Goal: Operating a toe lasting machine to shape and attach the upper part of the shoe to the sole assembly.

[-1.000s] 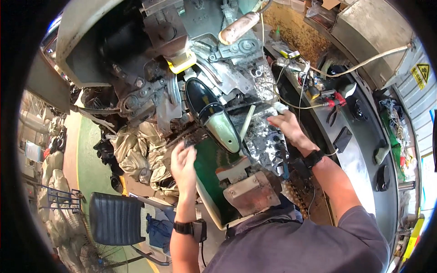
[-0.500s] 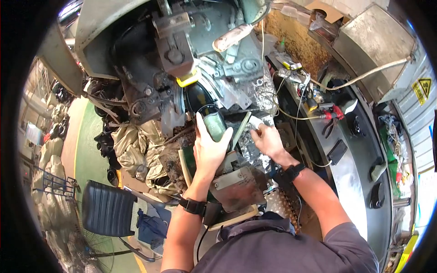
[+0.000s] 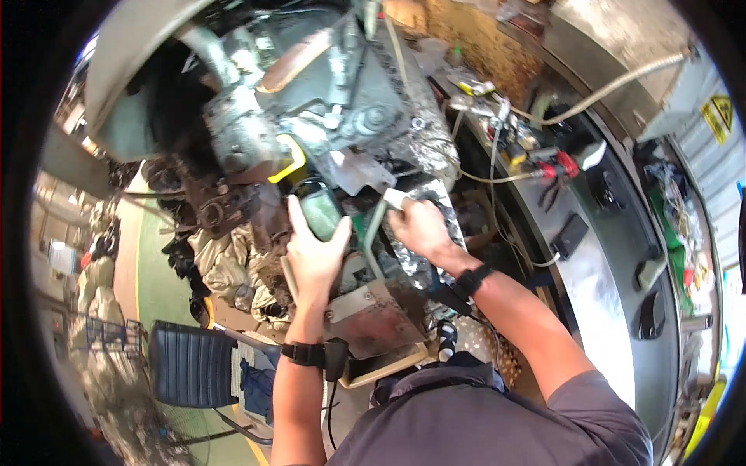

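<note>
My left hand (image 3: 315, 258) has moved in, grasping the green shoe last (image 3: 320, 213); right hand (image 3: 420, 229), three o'clock: grip unclear.

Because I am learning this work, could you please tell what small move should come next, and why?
Probably steady the dark-and-green piece with the left hand: its thumb and fingers spread around the near end, while the right hand is beside the narrow strip.

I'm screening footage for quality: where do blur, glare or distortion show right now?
Head view: the grey metal machine looks smeared by blur; head view: glare whitens the crinkled silver foil beside the right hand; head view: straight edges bend toward the dark rim.
</note>
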Demonstrator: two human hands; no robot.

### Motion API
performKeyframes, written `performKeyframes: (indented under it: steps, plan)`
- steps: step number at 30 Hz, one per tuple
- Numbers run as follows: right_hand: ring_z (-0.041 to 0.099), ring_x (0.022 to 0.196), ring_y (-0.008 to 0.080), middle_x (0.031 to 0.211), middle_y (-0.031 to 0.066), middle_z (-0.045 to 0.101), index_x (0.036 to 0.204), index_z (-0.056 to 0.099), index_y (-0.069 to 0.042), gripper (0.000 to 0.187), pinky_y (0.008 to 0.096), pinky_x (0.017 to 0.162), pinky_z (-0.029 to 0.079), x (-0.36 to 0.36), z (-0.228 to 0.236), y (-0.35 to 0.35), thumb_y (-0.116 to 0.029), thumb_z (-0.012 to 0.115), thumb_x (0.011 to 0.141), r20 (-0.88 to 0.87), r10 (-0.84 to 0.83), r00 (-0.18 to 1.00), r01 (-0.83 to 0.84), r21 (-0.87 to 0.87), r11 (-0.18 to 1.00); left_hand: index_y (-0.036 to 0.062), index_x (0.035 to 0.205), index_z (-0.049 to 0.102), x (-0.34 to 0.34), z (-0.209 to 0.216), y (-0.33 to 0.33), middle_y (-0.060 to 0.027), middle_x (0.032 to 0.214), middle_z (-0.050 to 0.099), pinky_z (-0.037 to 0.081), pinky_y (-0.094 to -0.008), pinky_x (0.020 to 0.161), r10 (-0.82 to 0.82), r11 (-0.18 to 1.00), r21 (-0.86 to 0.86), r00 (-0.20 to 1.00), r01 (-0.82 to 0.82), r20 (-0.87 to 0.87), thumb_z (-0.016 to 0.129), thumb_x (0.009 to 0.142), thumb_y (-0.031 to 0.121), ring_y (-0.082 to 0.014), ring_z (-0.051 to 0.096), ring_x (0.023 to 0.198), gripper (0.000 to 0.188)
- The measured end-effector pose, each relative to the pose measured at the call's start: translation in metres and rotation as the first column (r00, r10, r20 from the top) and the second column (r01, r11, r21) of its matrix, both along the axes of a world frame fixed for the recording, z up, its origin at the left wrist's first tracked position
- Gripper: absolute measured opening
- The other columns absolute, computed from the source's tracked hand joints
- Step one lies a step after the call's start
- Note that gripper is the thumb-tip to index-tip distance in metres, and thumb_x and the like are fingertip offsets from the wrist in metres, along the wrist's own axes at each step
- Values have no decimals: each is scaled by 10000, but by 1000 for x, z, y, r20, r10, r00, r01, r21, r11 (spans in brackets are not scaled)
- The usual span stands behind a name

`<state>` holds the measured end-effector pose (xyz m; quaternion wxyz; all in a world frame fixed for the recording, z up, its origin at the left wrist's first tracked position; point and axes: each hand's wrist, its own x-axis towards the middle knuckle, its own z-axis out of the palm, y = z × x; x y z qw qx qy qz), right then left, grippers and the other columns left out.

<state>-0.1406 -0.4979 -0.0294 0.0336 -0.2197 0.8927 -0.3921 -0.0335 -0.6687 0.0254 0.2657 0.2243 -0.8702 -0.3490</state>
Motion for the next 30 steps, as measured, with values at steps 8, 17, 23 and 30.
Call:
performKeyframes:
  steps: [8,17,23,30]
  plan:
    - [684,842,470,865,282,697,1000,717,-10,288,531,836,551,-4,-4,2,-253,600,898,3,-11,1000,11,0,1000,-5,1530,328,-5,-1,5,-280,1055,714,541,-423,876,-11,998,-65,1000,10,-28,830,808,327,-374,719,961,940]
    - [693,827,450,831,271,698,1012,709,-5,276,514,832,559,-2,-5,2,-228,604,888,-2,15,1000,-15,-56,998,26,1531,357,-1,-1,7,-230,1114,712,523,-387,908,-11,1000,-4,999,11,-32,834,828,321,-288,701,993,899]
    - [690,854,457,857,278,698,989,702,-4,253,518,849,553,-3,-3,3,-214,606,887,11,16,1000,-15,-51,999,19,1522,374,0,4,7,-227,1176,687,503,-381,947,-12,999,33,1000,12,1,833,831,317,-284,673,1060,881]
    - [693,885,454,908,282,704,957,701,-1,250,523,865,546,-9,-7,6,-203,572,886,-18,-23,1000,23,-7,1000,-29,1401,541,44,27,82,-124,966,655,515,-343,823,-414,860,-372,904,350,-107,745,882,74,-229,626,915,566]
